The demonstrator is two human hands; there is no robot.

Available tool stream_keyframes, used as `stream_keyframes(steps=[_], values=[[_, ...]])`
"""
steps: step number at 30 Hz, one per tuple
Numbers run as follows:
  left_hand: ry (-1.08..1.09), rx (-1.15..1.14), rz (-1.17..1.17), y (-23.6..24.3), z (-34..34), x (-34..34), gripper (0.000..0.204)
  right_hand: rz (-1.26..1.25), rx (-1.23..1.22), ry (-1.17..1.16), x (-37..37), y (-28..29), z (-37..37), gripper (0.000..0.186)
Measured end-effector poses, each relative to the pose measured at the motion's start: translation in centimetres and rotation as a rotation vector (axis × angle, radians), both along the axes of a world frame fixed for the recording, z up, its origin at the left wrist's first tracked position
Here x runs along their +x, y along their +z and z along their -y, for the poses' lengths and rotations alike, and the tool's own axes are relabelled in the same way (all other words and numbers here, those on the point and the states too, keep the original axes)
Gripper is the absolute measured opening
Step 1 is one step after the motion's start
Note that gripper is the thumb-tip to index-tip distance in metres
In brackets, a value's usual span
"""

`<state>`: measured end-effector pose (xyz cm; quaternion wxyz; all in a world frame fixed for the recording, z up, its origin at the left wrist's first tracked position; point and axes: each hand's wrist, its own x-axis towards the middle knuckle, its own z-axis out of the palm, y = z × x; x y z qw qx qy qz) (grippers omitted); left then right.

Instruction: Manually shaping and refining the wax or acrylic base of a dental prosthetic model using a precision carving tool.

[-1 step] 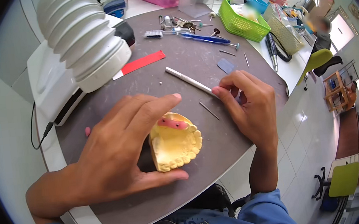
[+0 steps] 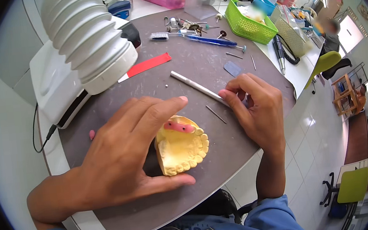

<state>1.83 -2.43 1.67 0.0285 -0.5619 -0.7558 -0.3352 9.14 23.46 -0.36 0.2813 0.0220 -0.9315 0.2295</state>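
Note:
A pale yellow dental cast (image 2: 180, 148) with a row of teeth lies on the brown mat, a pink piece (image 2: 178, 127) with dark dots along its far side. My left hand (image 2: 127, 149) spans the cast with thumb and forefinger stretched wide, the thumb along the near edge and the forefinger past the far edge. Its other fingers are partly hidden. In my right hand (image 2: 256, 108), thumb and fingers pinch the near end of a silvery pen-like rod (image 2: 196, 86), whose far end points up and left. A thin metal pin (image 2: 216, 114) lies between cast and right hand.
A white machine with a ribbed hose (image 2: 84, 40) stands at left. A red strip (image 2: 149, 66), a blue-handled toothbrush (image 2: 210, 40) and several small rotary bits (image 2: 188, 26) lie farther back. Beyond them sit a green basket (image 2: 251, 26) and a corded handpiece (image 2: 279, 54).

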Motion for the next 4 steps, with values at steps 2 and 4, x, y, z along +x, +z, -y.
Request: stream_keyframes(steps=[2, 4], values=[[-0.006, 0.016, 0.008, -0.25, 0.21, 0.12, 0.101, 0.003, 0.031, 0.002, 0.23, 0.08, 0.06, 0.015], [-0.019, 0.031, 0.068, -0.16, 0.38, 0.30, 0.097, -0.018, 0.033, -0.051, 0.56, 0.15, 0.04, 0.017]])
